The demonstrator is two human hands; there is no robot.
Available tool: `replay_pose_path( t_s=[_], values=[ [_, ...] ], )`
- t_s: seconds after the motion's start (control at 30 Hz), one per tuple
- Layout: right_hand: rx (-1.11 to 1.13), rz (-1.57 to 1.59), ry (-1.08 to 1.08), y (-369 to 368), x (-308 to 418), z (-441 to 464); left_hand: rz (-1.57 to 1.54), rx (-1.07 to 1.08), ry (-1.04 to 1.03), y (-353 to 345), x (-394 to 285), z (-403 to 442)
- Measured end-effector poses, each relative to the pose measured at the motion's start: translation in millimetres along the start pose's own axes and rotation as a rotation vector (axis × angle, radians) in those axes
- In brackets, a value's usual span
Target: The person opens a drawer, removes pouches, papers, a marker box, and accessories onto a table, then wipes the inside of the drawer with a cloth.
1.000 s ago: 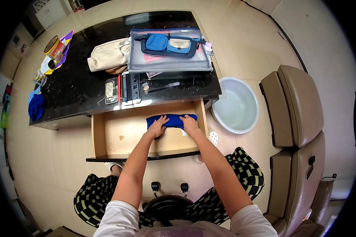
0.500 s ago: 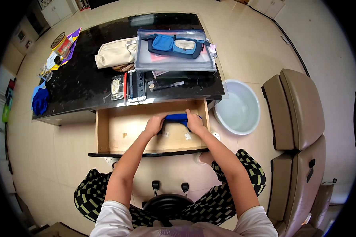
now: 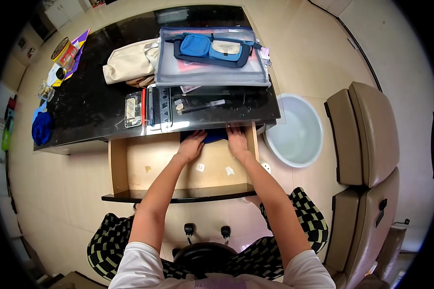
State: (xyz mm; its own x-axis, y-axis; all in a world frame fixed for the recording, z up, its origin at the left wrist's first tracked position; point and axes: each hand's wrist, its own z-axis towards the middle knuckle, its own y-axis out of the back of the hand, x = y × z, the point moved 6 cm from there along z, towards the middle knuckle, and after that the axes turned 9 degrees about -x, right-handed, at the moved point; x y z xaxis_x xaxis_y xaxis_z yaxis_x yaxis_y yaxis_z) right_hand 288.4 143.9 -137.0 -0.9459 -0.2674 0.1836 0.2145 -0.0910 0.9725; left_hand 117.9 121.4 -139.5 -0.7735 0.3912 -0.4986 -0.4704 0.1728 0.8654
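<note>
A dark blue folded cloth (image 3: 215, 136) lies at the back of the pulled-out wooden drawer (image 3: 149, 154), partly under the table's edge. My left hand (image 3: 193, 146) rests on the cloth's left side with its fingers stretched forward. On the cloth's right side lies my right hand (image 3: 237, 143), fingers extended and close to the drawer's right wall; its fingertips reach the table edge. The far part of the cloth is hidden beneath the tabletop. A small white sticker (image 3: 200, 167) and a torn paper scrap (image 3: 230, 170) are stuck to the drawer bottom.
On the black table (image 3: 91, 106) are a mesh zip bag (image 3: 166, 72) with a blue pouch (image 3: 195, 45), a cream bag (image 3: 128, 65), an opened phone (image 3: 133, 110) and a blue bundle (image 3: 42, 128). A pale basin (image 3: 296, 130) stands right of the drawer, near a brown sofa (image 3: 373, 139).
Both hands have moved away from me with the blue cloth, to the back of the drawer. They gripped it before; now the fingers lie stretched on it. The view has shifted slightly.
</note>
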Motion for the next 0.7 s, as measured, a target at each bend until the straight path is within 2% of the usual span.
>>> replay_pose_path(
  t_s=[0.07, 0.13, 0.27, 0.33, 0.43, 0.7],
  values=[
    [0.069, -0.006, -0.048, -8.5, -0.5, -4.2, -0.039, -0.047, -0.006, 3.5, -0.8, -1.0],
    [-0.029, 0.01, -0.017, -11.3, 0.9, -3.3, -0.006, -0.05, -0.02, 1.7, 0.2, 0.4],
    [0.002, -0.105, -0.005, -20.8, -3.8, 9.0, 0.052, -0.075, -0.007, -4.2, 7.6, 15.3],
    [0.176, -0.163, -0.033, -26.1, -7.5, 14.0, 0.07, -0.081, -0.013, -5.5, 7.5, 24.8],
    [0.222, -0.114, -0.043, -24.1, -10.0, 18.3, 0.07, -0.061, 0.008, -2.8, 8.4, 32.8],
    [0.138, -0.023, -0.146, -31.6, -10.9, 19.7, 0.014, -0.049, 0.017, -5.7, 10.2, 36.1]
  ],
)
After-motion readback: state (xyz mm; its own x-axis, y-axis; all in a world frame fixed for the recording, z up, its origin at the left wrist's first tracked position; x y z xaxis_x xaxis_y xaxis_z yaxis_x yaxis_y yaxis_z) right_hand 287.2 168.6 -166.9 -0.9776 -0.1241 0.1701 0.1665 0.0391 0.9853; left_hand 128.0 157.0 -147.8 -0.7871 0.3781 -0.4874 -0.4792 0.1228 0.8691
